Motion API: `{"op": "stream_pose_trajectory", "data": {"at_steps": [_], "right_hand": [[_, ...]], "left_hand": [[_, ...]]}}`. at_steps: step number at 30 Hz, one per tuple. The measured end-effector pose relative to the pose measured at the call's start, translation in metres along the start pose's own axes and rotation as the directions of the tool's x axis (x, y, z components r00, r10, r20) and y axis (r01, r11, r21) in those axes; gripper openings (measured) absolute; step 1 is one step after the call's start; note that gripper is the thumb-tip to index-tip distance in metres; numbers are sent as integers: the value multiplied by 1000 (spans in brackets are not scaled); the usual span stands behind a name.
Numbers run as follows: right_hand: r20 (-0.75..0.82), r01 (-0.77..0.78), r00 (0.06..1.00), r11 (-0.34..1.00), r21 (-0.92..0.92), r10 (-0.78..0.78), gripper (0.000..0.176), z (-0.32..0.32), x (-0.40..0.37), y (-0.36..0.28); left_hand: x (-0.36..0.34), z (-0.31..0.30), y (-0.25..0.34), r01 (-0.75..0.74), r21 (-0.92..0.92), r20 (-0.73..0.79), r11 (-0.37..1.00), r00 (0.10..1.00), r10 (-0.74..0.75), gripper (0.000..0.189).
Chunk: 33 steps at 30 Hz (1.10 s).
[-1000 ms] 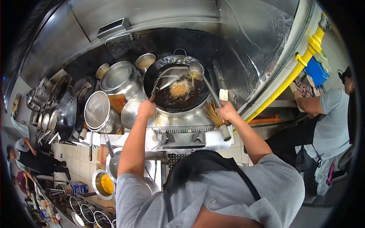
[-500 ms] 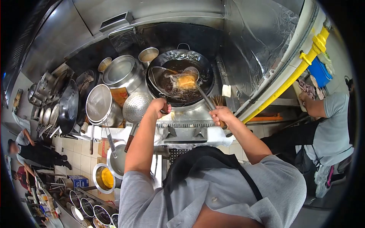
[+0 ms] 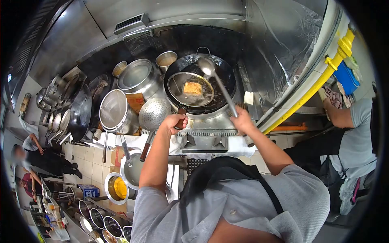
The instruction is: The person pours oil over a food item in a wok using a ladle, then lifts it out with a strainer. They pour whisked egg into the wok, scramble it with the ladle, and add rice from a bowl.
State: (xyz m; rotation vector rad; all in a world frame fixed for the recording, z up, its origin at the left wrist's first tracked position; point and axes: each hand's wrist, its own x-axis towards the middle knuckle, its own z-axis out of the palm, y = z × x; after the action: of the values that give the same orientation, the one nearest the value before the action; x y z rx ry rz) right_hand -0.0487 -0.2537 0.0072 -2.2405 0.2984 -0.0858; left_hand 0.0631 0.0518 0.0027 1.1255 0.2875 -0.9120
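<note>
my left hand [image 3: 175, 123] grips the strainer [image 3: 204, 95], now bearing the golden piece [image 3: 192, 88], seemingly scooped up, while my right hand [image 3: 242, 121] clasps the ladle [image 3: 221, 84].

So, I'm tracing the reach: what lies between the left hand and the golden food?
Head view: between left hand and golden food lie the strainer handle, rim and some mesh.
</note>
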Motion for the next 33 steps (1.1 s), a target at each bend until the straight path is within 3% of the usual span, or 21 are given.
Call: {"op": "stream_pose_trajectory", "data": {"at_steps": [1, 4, 7, 8, 9, 10, 11, 12, 13, 14, 15, 16, 19, 23, 25, 27, 30, 31, 33], "right_hand": [[-124, 174, 974, 977, -127, -189, 42, 0, 11, 8], [-105, -82, 991, 996, -35, 78, 37, -15, 28, -2], [-13, -69, 998, 997, -46, 68, 40, -13, 35, 5], [29, -48, 998, 999, -8, 48, 28, -9, 33, 8], [28, -45, 999, 999, -3, 45, 28, -6, 35, 13], [170, -227, 967, 945, 236, 190, 20, -3, 38, 19], [339, -418, 896, 802, 426, 287, 15, -1, 40, 22], [416, -507, 859, 618, 601, 299, 12, -11, 31, -2], [416, -508, 858, 615, 603, 301, 12, -20, 33, -5], [643, -685, 728, 230, 691, 237, 11, -31, 37, -8], [801, -783, 595, -178, 596, 67, 9, -40, 38, -12], [763, -748, 645, -167, 643, 48, 9, -43, 32, -15], [775, -758, 632, -200, 620, 11, 10, -55, 26, -27], [757, -749, 654, -137, 648, 3, 11, -64, 30, -41], [758, -760, 649, 15, 650, 63, 11, -63, 32, -48], [742, -745, 667, 67, 663, 74, 14, -60, 31, -54], [457, -490, 864, 567, 662, 213, 10, -51, 27, -57], [453, -486, 866, 573, 660, 213, 10, -48, 26, -54], [273, -152, 961, 923, 353, 53, 30, -44, 23, -49]], "left_hand": [[-2, -6, -1, -42, 65, 11, 997, 999, 41, 9], [-11, -11, 2, -111, 140, -35, 984, 993, 117, 6], [-22, -6, 11, -198, 246, -119, 949, 965, 232, 5], [-25, -4, 14, -215, 269, -157, 939, 952, 263, 5], [-27, -3, 17, -229, 291, -195, 929, 936, 292, 5], [-30, -2, 19, -244, 275, -207, 930, 930, 305, 6], [-31, -1, 22, -244, 277, -209, 929, 929, 307, 6], [-31, 0, 23, -249, 269, -215, 930, 926, 310, 6], [-30, 2, 25, -252, 262, -219, 931, 925, 312, 5], [-25, -1, 24, -249, 265, -216, 932, 926, 309, 5], [-18, -4, 23, -247, 239, -216, 939, 929, 299, 5], [-12, -6, 23, -246, 211, -216, 946, 932, 291, 5], [-5, 3, 19, -227, 298, -239, 927, 923, 303, 4], [10, 12, 13, -213, 169, -169, 962, 955, 242, 6], [17, 15, 13, -172, 44, -121, 984, 977, 176, 4], [16, 23, 15, -165, 5, -90, 986, 982, 165, 4], [16, 29, 18, -149, -40, -45, 988, 988, 147, 5], [17, 30, 18, -138, -43, -27, 989, 990, 137, 7], [15, 31, 19, -135, -60, -9, 989, 991, 135, 6]]}}
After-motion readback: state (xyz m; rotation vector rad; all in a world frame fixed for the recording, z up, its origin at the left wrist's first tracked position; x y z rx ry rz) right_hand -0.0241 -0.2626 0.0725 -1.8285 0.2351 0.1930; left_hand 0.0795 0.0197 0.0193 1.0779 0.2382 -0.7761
